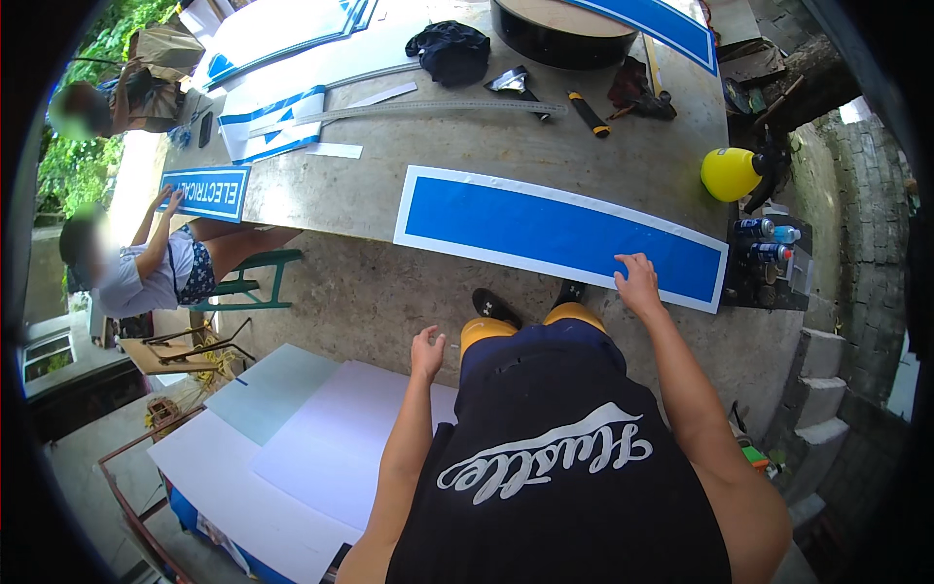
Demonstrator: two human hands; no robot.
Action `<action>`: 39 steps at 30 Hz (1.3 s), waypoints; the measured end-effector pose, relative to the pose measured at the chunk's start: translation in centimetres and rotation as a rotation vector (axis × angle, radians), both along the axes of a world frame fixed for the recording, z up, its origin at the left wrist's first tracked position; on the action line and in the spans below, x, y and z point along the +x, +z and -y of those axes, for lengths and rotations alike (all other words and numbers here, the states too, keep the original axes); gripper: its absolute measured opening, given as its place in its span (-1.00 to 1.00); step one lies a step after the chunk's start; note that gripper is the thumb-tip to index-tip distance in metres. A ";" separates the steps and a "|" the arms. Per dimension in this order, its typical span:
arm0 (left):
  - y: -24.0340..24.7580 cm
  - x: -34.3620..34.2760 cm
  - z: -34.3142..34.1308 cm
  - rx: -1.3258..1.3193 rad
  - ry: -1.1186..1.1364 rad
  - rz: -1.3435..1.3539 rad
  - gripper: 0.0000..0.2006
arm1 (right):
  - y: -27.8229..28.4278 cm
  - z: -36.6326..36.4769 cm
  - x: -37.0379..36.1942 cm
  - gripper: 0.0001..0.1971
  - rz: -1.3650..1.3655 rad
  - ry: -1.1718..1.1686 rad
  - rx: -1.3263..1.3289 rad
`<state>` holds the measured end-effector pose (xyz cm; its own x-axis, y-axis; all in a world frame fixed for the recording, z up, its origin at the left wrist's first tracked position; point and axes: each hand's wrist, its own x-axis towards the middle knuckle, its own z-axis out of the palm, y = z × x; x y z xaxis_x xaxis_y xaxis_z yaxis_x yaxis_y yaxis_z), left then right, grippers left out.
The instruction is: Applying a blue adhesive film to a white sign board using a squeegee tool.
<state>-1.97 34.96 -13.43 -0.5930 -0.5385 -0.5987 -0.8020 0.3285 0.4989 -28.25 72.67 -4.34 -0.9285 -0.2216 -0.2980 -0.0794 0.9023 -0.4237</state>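
A long blue sign panel [545, 230] with a white border lies at a slant across the near edge of the work table, its near side overhanging. My right hand [637, 282] is over the panel's near right part, fingers apart and fingertips at the blue face; whether they press on it I cannot tell. Away from the table, my left hand [428, 351] hangs in the air by my left hip, loosely curled with the thumb apart and nothing visible in it. Beyond the panel lie a yellow-and-black utility knife [590, 114] and a long metal ruler [438, 109].
A yellow spray bottle [730, 174] stands at the table's right, with spray cans [755, 228] nearer me. Across the table are a black cloth [449, 53] and blue-and-white sheets [282, 29]. At left, a seated person handles a blue lettered sign [206, 194]. White sheets [316, 438] lie behind my left arm.
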 end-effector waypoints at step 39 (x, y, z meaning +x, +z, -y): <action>8.7 9.3 0.2 0.145 0.643 0.152 -0.67 | -6.9 24.2 -34.5 -0.68 -0.004 -0.031 -0.062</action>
